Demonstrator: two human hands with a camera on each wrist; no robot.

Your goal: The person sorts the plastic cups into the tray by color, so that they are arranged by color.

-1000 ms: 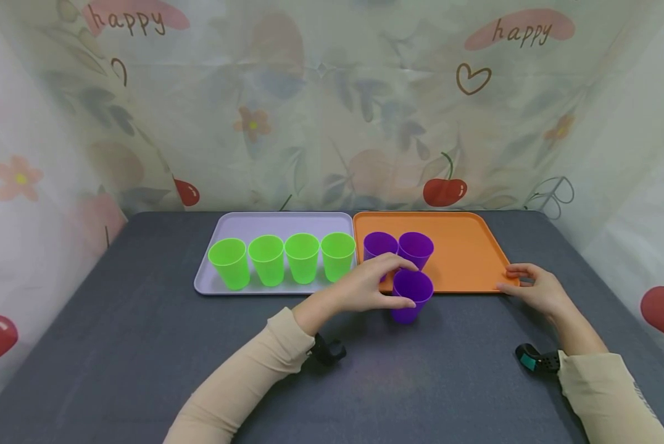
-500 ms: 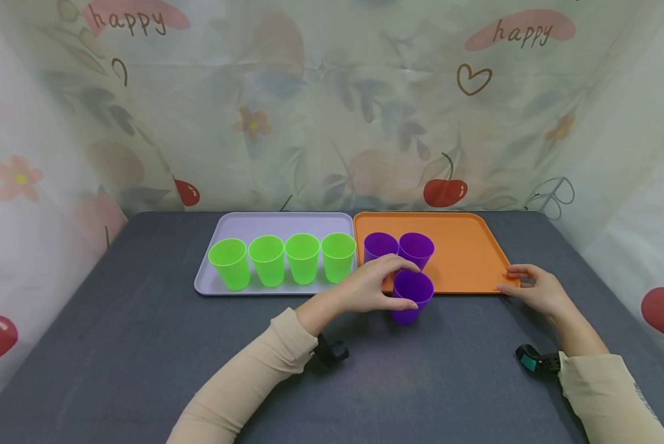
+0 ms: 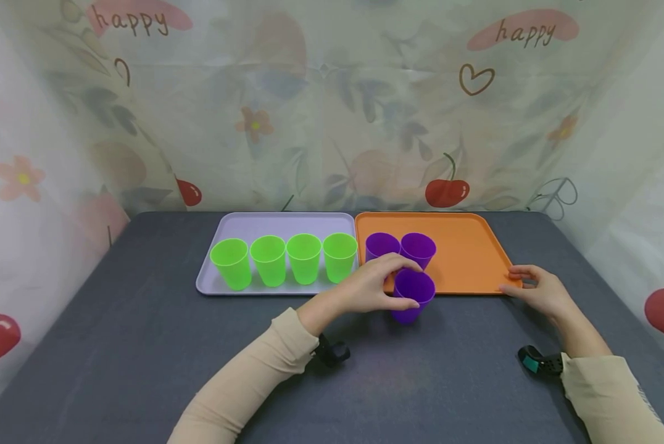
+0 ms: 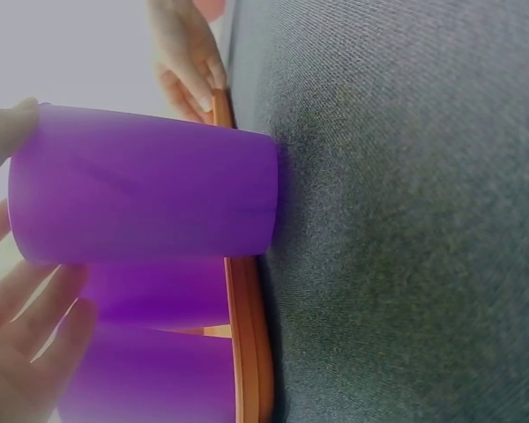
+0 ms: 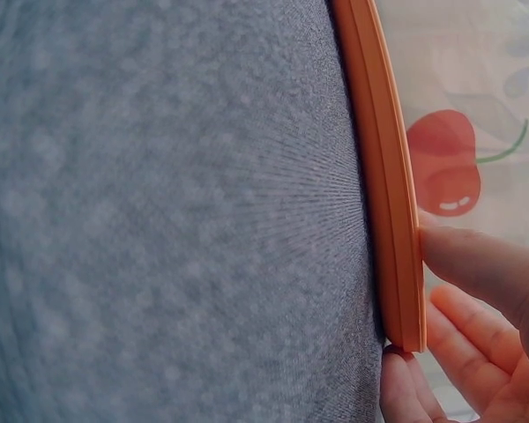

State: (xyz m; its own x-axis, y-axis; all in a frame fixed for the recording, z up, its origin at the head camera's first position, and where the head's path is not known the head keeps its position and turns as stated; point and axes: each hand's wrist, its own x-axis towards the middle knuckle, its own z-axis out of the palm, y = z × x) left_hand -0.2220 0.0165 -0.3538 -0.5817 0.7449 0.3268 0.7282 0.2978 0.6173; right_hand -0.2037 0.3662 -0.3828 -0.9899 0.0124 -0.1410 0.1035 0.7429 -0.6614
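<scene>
My left hand [image 3: 373, 287] holds a purple cup [image 3: 415, 287] near its rim, thumb on the near side and fingers at the far side. This cup stands upright in front of the orange tray [image 3: 468, 253], its base down at the table in the left wrist view. Behind it, a purple cup [image 3: 381, 242] and another purple cup [image 3: 418, 248] stand side by side on the tray, partly covered by the hand. At the tray's near right corner, my right hand [image 3: 543, 293] grips the edge, thumb at the rim [image 5: 420, 233] and a finger around the corner.
A lilac tray [image 3: 254, 223] adjoins the orange one on the left, bearing a row of several bright green cups [image 3: 269, 262]. Both trays lie on a dark grey cloth-covered table [image 3: 410, 388]. Patterned curtain [image 3: 321, 123] hangs behind the table.
</scene>
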